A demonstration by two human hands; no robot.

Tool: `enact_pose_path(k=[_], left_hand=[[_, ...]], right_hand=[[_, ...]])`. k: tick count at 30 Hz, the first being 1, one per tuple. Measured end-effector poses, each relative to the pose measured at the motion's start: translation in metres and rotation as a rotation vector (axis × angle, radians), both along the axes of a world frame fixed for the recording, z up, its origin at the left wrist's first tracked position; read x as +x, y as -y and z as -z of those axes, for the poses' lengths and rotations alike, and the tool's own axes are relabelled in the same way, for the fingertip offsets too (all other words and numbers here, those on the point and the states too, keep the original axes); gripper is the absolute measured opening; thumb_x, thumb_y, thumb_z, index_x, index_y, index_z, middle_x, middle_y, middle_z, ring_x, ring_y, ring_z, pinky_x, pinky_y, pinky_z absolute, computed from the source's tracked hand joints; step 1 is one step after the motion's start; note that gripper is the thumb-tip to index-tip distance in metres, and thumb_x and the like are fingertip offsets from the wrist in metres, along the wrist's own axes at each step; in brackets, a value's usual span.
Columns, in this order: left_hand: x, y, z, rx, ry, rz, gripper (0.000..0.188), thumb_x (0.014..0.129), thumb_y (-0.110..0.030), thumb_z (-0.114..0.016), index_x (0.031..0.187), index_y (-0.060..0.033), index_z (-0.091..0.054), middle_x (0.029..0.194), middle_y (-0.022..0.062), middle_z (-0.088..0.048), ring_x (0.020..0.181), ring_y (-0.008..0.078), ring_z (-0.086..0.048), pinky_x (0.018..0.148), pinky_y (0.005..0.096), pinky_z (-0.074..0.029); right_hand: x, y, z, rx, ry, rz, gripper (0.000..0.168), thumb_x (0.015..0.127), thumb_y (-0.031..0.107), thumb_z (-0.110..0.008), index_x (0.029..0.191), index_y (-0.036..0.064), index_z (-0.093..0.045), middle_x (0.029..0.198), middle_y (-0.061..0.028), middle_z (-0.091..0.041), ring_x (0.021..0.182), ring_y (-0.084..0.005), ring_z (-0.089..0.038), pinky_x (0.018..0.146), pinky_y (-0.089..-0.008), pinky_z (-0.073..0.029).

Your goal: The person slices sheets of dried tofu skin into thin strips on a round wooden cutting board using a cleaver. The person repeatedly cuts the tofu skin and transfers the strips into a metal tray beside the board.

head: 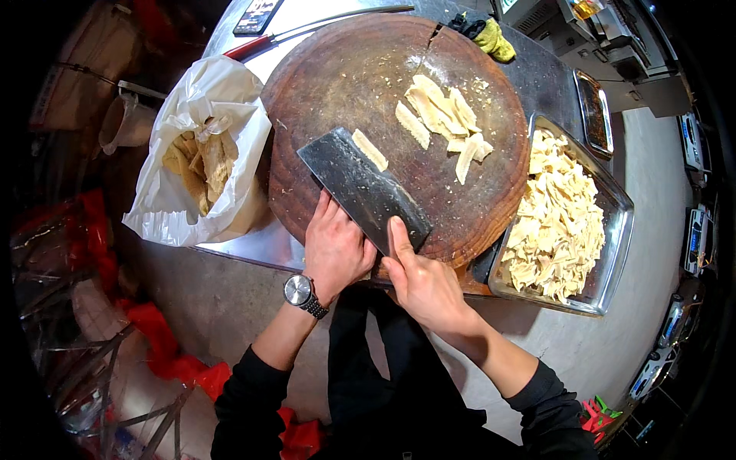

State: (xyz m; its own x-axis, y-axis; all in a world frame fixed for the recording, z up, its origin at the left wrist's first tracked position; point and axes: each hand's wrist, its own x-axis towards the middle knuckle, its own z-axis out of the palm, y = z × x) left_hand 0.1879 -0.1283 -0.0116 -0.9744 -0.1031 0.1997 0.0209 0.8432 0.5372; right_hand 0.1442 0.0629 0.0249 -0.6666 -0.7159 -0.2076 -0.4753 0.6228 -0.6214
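My right hand (428, 282) grips a broad, dark cleaver (362, 187), its index finger stretched along the blade. The blade slants across the near left part of a round wooden chopping block (333, 75). My left hand (339, 244), with a watch on its wrist, is tucked against the near side of the blade. The cleaver hides some of its fingers and whatever may be under them. One pale yellow food strip (370, 150) lies just beyond the blade. A loose heap of similar strips (440, 109) rests farther right on the block.
Left of the block stands a white plastic bag (195, 92) holding tan food pieces (215, 164). A metal tray (618, 230) at right carries many cut strips (555, 224). Behind lie a red-handled rod-like tool (250, 47), a phone (257, 17) and a yellow-black cloth (494, 40).
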Motion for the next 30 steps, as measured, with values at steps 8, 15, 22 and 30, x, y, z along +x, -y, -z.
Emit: enact_pose_path(k=[8,15,22,30], left_hand=[[0.003,-0.008,0.001,-0.123,0.079,-0.061,0.053,0.097,-0.02,-0.057,0.147,-0.0013,-0.057,0.164,0.0223,-0.045,0.156,0.0372,-0.037,0.129,0.0531,-0.025],[0.009,-0.01,0.006,-0.094,0.033,-0.084,0.043,0.096,-0.024,-0.063,0.134,-0.0057,-0.07,0.146,0.0175,-0.063,0.144,0.0374,-0.051,0.127,0.0533,-0.027],[0.005,-0.008,0.005,-0.094,-0.052,-0.071,0.039,0.094,-0.027,-0.067,0.129,-0.0098,-0.074,0.135,0.014,-0.07,0.136,0.0344,-0.059,0.125,0.0539,-0.03],[0.007,-0.007,0.007,-0.057,-0.035,-0.061,0.039,0.094,-0.03,-0.069,0.127,-0.0101,-0.075,0.133,0.0132,-0.071,0.135,0.0335,-0.059,0.124,0.0538,-0.03]], right_hand=[[-0.049,0.031,-0.026,-0.259,0.151,0.187,0.052,0.11,0.025,-0.053,0.153,-0.005,-0.048,0.078,-0.0376,-0.064,0.078,-0.0527,-0.07,0.067,-0.0594,-0.054],[0.012,-0.032,-0.039,0.034,0.105,0.001,0.063,0.109,0.027,-0.059,0.162,0.002,-0.038,0.08,-0.0266,-0.071,0.071,-0.047,-0.071,0.064,-0.0557,-0.056],[0.034,-0.049,-0.028,0.002,0.076,0.027,0.068,0.107,0.027,-0.062,0.165,0.004,-0.034,0.08,-0.0202,-0.073,0.069,-0.0437,-0.071,0.064,-0.0539,-0.057],[0.031,-0.041,-0.027,0.017,0.059,0.012,0.07,0.106,0.026,-0.063,0.165,0.003,-0.034,0.081,-0.0212,-0.073,0.069,-0.0441,-0.071,0.062,-0.055,-0.056]])
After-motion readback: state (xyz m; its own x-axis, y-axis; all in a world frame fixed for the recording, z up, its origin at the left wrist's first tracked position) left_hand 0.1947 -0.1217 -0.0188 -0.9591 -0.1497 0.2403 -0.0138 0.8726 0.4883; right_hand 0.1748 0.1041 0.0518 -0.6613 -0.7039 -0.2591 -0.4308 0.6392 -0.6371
